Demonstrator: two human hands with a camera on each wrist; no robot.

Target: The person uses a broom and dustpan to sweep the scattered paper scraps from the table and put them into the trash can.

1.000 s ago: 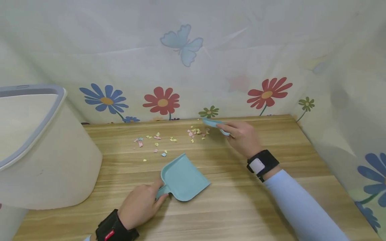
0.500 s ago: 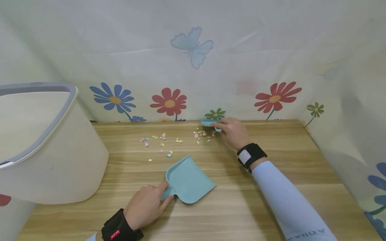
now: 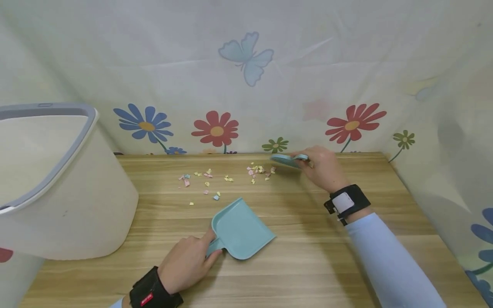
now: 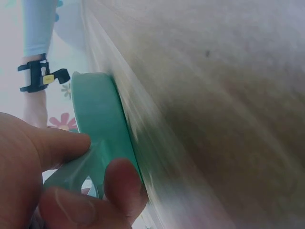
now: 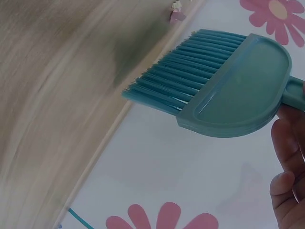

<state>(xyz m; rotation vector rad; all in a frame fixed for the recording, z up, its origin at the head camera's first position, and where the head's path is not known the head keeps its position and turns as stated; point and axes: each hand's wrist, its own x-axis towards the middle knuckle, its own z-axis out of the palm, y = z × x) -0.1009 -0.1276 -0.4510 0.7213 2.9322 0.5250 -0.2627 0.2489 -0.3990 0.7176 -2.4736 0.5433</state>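
My left hand (image 3: 186, 262) grips the short handle of a light blue-green dustpan (image 3: 242, 231), which lies on the wooden table with its wide edge turned to the right. In the left wrist view, thumb and fingers close round that handle. Near the table's back edge, my right hand (image 3: 322, 169) holds a small matching hand brush (image 3: 286, 160) by its handle. The right wrist view shows the brush's teal bristles (image 5: 176, 71) pointing toward the tabletop. Left of the brush lies a cluster of yellow and pink paper scraps (image 3: 259, 169). More scraps (image 3: 208, 173) are scattered farther left, behind the dustpan.
A large white bin (image 3: 77, 196) with a grey rim stands at the left. Behind the table (image 3: 308, 265) hangs a pale curtain (image 3: 161, 77) printed with flowers and a butterfly; it also runs along the right side.
The right hand and brush first dipped left beside the scraps, then moved back right and turned. The left hand stays on the dustpan; the whole view shifted slightly at first.
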